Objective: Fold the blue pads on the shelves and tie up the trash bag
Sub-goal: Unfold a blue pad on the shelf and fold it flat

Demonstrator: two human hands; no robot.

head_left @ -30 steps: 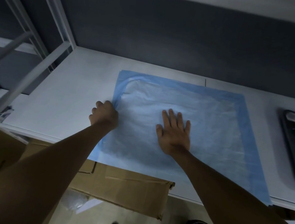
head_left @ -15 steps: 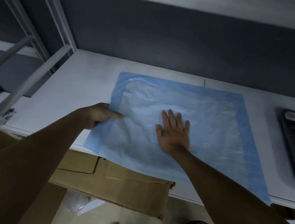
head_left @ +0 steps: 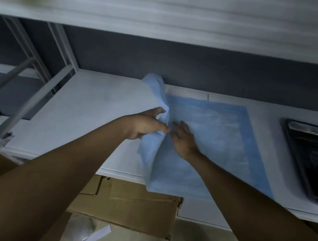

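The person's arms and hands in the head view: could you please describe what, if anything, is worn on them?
Both arms are bare along their whole visible length: no sleeves show in the frame. The left hand and the right hand wear no gloves. No watch, bracelet or ring can be made out on either wrist or on the fingers, though the dim, slightly blurred picture could hide something small.

White shelf (head_left: 87,112) carries blue pad (head_left: 217,139), partly lifted at left, w/ black tray (head_left: 316,158), approx. flat, at right.
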